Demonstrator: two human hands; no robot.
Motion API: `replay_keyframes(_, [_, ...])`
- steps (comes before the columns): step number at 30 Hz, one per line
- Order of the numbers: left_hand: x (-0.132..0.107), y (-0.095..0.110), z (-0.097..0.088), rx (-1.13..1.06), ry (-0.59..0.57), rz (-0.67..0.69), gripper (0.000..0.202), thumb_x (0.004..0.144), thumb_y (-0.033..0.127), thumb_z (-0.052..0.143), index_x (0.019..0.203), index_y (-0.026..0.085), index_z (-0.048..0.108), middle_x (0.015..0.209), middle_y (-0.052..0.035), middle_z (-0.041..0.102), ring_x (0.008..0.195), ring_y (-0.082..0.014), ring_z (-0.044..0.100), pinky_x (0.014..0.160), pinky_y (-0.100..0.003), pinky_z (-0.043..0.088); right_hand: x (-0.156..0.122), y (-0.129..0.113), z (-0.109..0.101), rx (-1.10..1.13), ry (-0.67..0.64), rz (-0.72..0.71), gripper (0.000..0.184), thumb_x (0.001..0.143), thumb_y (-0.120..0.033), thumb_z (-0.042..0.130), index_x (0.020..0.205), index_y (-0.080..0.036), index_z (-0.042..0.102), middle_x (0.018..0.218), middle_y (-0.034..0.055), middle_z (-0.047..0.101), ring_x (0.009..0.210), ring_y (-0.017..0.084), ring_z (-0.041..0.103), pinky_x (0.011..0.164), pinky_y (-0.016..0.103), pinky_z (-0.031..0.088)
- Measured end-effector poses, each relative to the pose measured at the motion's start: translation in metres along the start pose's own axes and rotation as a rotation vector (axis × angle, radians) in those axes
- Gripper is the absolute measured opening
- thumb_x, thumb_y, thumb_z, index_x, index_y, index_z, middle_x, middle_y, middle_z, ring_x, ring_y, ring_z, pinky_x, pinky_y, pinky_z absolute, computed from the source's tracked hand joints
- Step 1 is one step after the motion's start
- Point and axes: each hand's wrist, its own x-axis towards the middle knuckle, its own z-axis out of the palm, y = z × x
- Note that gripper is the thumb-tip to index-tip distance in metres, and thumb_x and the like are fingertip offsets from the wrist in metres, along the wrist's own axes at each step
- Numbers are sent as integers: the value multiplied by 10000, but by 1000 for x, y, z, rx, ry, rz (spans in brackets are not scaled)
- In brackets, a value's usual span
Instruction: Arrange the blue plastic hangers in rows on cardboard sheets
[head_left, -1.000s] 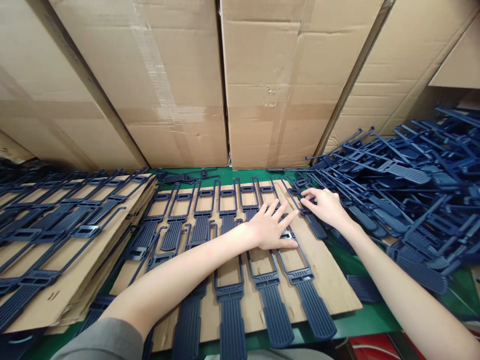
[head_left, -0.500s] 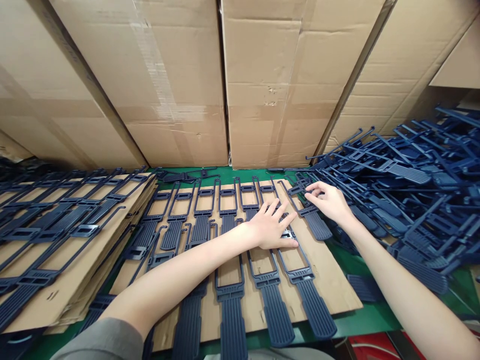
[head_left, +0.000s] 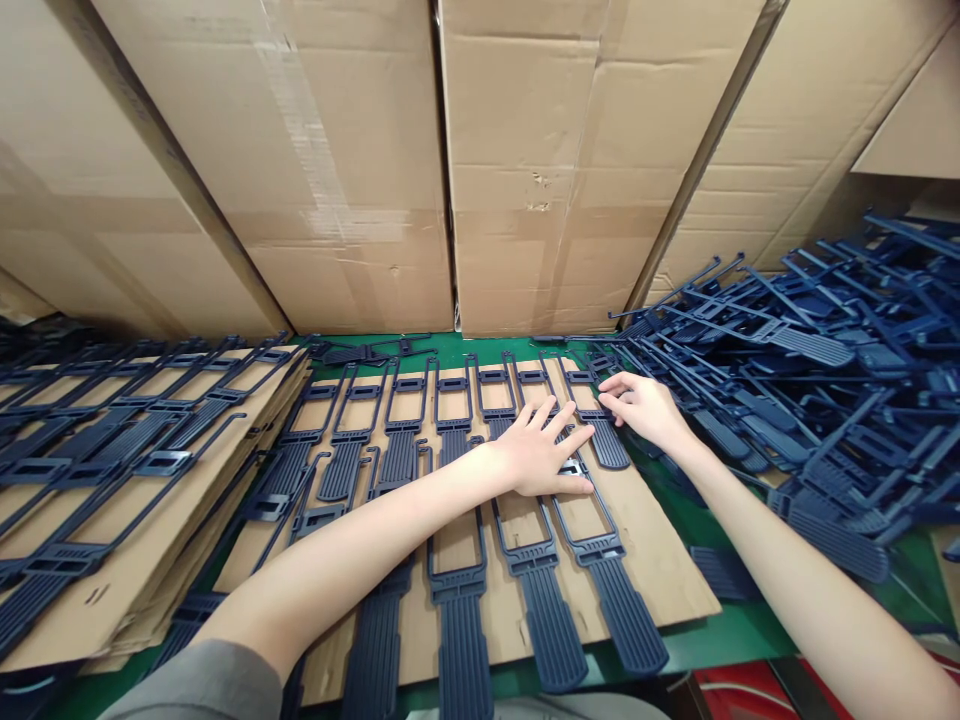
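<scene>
Left hand [head_left: 541,452] pressing flat, right hand [head_left: 641,408] working at a plastic piece [head_left: 611,444]

The left hand is spreading wide, palm down, over the middle of a cardboard sheet [head_left: 664,560]; its fingers are fanning apart and gripping nothing. It is covering parts of several navy pieces [head_left: 626,615] that are lying in two rows on the sheet, with ribbed paddles pointing towards the person. The right hand is hovering low at the far right of the sheet, thumb and fingers curling close together. They are coming right beside the frame of the plastic piece, which is lying at the right end of the far row; whether they are pinching its edge, I cannot tell.

To the right, a tangled heap [head_left: 806,345] of similar pieces is sprawling across the green table [head_left: 690,648]. To the left, a stack of cardboard sheets [head_left: 124,612] is carrying more pieces on top. Tall cardboard boxes [head_left: 517,130] are standing along the back of the table. A grey sleeve [head_left: 214,685] is covering the upper left arm.
</scene>
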Motion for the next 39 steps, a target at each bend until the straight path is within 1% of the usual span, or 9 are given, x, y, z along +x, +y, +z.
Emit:
replay_keyframes(14, [1,-2,3,-42,42,16,822,855,680,383,1487,174,237,1563,-165,55,1419,-405,-14,1108,-590,70,0,-2,-2,32,-30,-45,237,747,-348,583,878,-165,658,762,48,682,520,148,606,534,268,510])
replay_keyframes(21, [1,-2,3,-9,51,29,826,865,673,361,1480,134,243,1560,-173,41,1435,-350,-12,1119,-568,65,3,4,-1,15,-32,-103,275,815,-370,532,934,-170,678,773,55,701,678,203,663,684,330,534])
replay_keyframes(23, [1,-3,3,-5,49,37,823,873,669,347,1482,126,233,1562,-164,45,1439,-330,-10,1125,-559,62,4,5,-11,-47,75,-174,261,824,-359,526,913,-172,686,842,65,707,731,207,660,715,332,526])
replay_keyframes(25, [1,-3,2,-10,43,37,825,873,673,340,1484,130,228,1562,-156,52,1439,-328,-8,1128,-556,62,5,7,-25,-200,266,-234,240,833,-316,507,885,-167,689,888,78,699,750,208,643,744,344,505])
replay_keyframes(27, [1,-3,1,-14,36,37,821,874,671,343,1484,134,227,1563,-150,50,1438,-328,-12,1129,-555,59,5,13,-39,-428,450,-233,239,838,-272,485,883,-157,690,918,103,685,816,242,618,777,384,470])
replay_keyframes(29, [1,-3,1,-13,31,39,818,876,667,345,1486,136,221,1563,-147,45,1438,-327,-18,1130,-552,51,5,23,-50,-654,550,-165,249,832,-265,491,915,-143,691,969,136,670,926,302,571,796,436,430])
replay_keyframes(32, [1,-3,1,-11,30,42,818,877,670,339,1489,143,212,1564,-142,46,1437,-322,-27,1132,-547,47,5,39,-58,-843,524,-35,251,801,-282,534,913,-132,701,1019,156,654,978,350,517,776,465,397])
replay_keyframes(35, [2,-4,1,-5,27,38,813,877,673,331,1488,149,216,1564,-138,47,1438,-317,-30,1131,-549,53,7,47,-59,-858,474,3,230,808,-251,507,856,-148,707,968,138,667,931,328,525,753,448,385])
replay_keyframes(39, [1,-3,0,9,25,39,814,880,673,323,1488,144,211,1563,-148,42,1439,-317,-26,1132,-546,44,8,39,-62,-745,638,-94,270,873,-258,446,934,-149,685,936,130,680,897,294,562,780,434,388])
